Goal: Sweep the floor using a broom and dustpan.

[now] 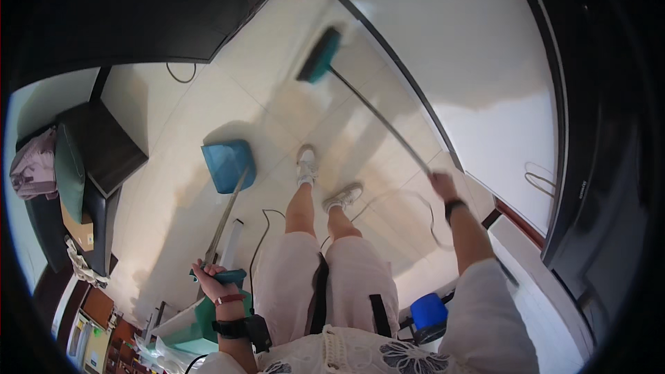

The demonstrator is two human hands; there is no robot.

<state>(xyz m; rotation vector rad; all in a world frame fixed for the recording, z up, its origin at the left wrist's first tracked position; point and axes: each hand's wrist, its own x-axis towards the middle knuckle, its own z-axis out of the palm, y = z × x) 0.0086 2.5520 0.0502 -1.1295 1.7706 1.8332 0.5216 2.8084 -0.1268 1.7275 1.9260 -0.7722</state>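
Observation:
My right hand (444, 185) is closed round the end of a long grey pole that belongs to a broom (321, 59). The broom's teal head with dark bristles is over the tiled floor, far ahead of my feet, and looks a little blurred. In my left hand (210, 281) is the teal grip of a long-handled dustpan (228, 165). Its blue pan rests on the floor ahead and to the left of my shoes, with the open side away from me. Whether any dirt lies in the pan I cannot make out.
Black furniture (152, 10) overhangs the far left. A dark bench (104, 145) with a green cushion (70, 172) stands at left. Dark-trimmed white wall (478, 62) bounds the right. Cables (264, 232) run near my feet; a blue object (429, 312) is beside my right leg.

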